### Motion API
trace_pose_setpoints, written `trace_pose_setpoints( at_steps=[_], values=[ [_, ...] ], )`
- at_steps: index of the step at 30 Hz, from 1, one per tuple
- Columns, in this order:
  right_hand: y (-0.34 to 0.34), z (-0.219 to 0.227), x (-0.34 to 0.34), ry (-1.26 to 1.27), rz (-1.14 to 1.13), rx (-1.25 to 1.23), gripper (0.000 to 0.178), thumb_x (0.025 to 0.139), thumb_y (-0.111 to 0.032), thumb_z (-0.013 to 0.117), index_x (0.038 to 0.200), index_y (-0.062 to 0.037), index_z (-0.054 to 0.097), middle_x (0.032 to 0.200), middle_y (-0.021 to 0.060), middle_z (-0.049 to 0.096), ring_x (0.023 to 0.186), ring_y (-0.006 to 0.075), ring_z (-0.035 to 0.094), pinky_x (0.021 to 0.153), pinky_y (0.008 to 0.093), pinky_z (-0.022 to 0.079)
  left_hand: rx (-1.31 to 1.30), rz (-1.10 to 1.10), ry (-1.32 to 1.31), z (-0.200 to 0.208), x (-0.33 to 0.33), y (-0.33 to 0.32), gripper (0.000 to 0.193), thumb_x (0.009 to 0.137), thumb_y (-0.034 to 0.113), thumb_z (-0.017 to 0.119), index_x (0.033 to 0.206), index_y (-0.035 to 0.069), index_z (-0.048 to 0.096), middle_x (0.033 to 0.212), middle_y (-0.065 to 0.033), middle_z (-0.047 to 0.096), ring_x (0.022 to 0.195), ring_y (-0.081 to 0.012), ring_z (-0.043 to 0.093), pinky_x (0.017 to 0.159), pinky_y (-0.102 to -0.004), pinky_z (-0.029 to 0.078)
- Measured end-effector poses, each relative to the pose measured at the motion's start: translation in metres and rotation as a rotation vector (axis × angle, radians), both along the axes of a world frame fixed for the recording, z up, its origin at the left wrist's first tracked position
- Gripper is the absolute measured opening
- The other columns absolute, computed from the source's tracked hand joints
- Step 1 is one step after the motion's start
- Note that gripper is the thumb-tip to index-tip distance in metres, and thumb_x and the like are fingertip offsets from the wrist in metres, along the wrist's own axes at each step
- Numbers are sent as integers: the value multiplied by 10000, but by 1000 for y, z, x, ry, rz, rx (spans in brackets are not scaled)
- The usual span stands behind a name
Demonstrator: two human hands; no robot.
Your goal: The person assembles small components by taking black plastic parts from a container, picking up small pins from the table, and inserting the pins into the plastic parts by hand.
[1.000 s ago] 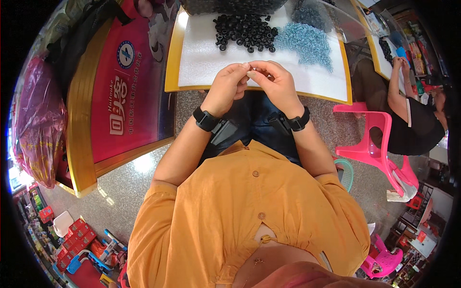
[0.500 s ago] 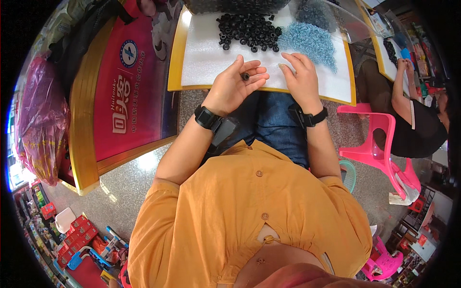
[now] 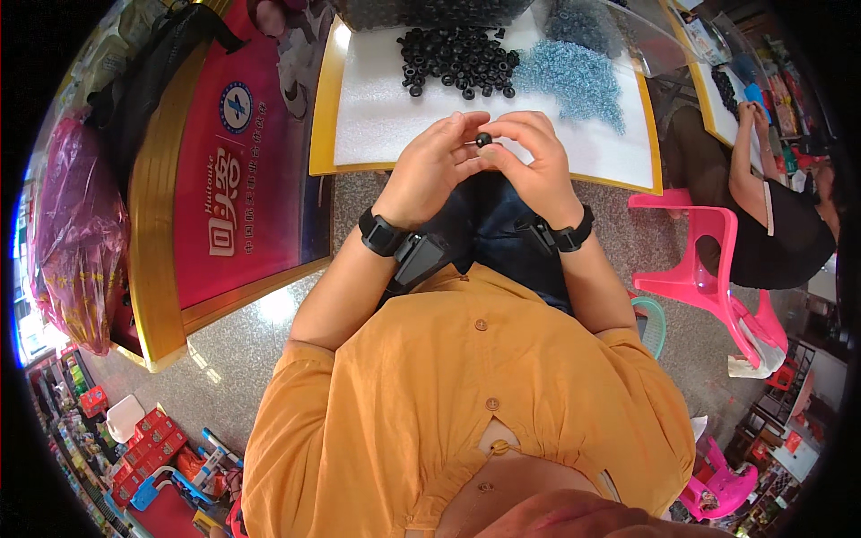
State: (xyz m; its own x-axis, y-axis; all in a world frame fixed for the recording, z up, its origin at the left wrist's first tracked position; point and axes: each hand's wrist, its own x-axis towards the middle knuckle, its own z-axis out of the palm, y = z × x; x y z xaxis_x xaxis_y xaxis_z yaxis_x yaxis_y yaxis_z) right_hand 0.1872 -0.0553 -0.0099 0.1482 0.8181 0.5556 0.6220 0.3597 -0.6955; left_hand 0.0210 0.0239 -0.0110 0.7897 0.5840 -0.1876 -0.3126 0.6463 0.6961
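Observation:
Both my hands meet just in front of the table's near edge, around a small round black part (image 3: pixel 483 140). My right hand (image 3: pixel 542 166) pinches it between thumb and forefinger. From the other side, my left hand (image 3: pixel 429 170) curls its fingers about the same part; exactly where they touch is partly hidden. Past my hands, a heap of small black ring-shaped parts (image 3: pixel 457 61) lies on the white table top (image 3: pixel 381 108). To its right spreads a pile of tiny clear light-blue pieces (image 3: pixel 574 81).
A clear container of dark pieces (image 3: pixel 430 13) stands at the table's far side. Left is a wooden-framed counter with a pink panel (image 3: pixel 238 179). On the right, a pink plastic chair (image 3: pixel 695 242) stands near another person (image 3: pixel 776 224) working at a second table.
My right hand has moved left to the left hand and now pinches the black part, which lay on my left fingers before. My left thumb and fingers have closed in around it.

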Motion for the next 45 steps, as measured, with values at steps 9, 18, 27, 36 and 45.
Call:
trace_pose_setpoints(
  at_steps=[9,18,27,36,45],
  values=[
    [-1,-13,9,150,65,11,254,815,-193,803,1041,-96,736,1097,67,677,1092,260,593,954,377,469,20,-140,-30,-8,-7,8,288,1025,224,582,1187,-9,630,1039,-72,687,941,-158,659,884,-318,539],
    [-2,-6,1,-19,22,34,284,779,-152,818,1044,-88,738,1036,70,684,1016,261,617,889,375,499,-56,-117,8,-19,-7,11,246,1012,184,594,1173,2,633,996,-52,671,904,-139,649,833,-297,548],
    [0,-21,2,230,69,28,270,869,-162,773,1120,-67,743,1109,92,676,1020,215,627,807,299,542,-30,-105,-76,-17,-2,6,278,1000,148,615,1233,-3,599,1048,-48,656,910,-120,638,830,-272,549],
    [4,-19,8,-100,15,73,269,878,-122,736,1145,-96,746,1130,79,677,1011,235,631,809,320,538,-56,-94,-47,-21,-4,10,282,1005,123,599,1250,-15,619,1011,-52,665,891,-116,627,839,-276,548],
    [0,-13,40,-15,-227,-65,195,933,-116,678,1113,-75,741,980,93,701,814,214,653,720,300,522,154,18,126,-22,-3,17,285,1000,131,616,1238,-22,656,1028,-67,683,887,-124,634,839,-286,556]
  ],
)
